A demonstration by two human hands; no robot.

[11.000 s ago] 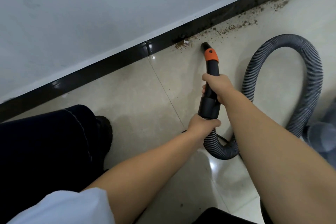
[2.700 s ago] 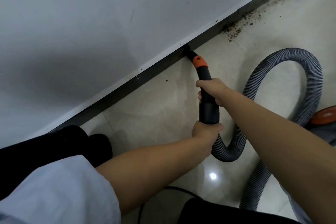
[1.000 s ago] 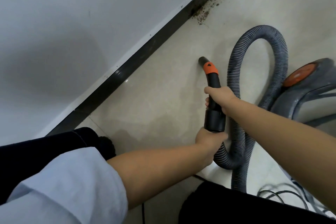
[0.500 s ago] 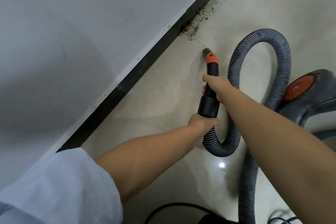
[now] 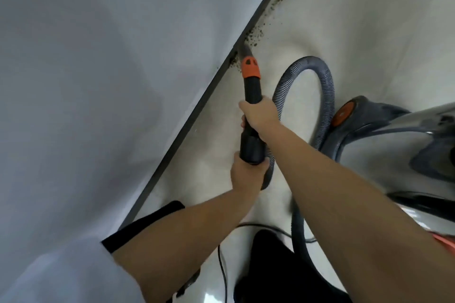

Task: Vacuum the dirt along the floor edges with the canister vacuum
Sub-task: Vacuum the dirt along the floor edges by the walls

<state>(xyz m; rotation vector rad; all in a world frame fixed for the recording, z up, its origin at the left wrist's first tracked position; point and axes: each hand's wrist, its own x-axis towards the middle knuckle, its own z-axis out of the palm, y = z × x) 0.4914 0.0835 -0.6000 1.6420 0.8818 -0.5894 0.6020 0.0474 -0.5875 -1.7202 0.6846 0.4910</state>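
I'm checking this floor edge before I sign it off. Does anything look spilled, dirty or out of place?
Yes. Dark crumbly dirt is strewn along the black baseboard, beyond the vacuum nozzle. The floor nearer the person looks clean. The grey hose loops loosely, not damaged.

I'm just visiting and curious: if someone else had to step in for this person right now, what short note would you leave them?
Right hand grips the black wand mid-shaft; left hand holds the hose cuff below it.
Nozzle tip sits at the dark baseboard, at the near end of the dirt.
Hose loops back to the canister on the right.
Done: floor along the baseboard nearer you looks clean.
Left: the dirt trail ahead along the edge.
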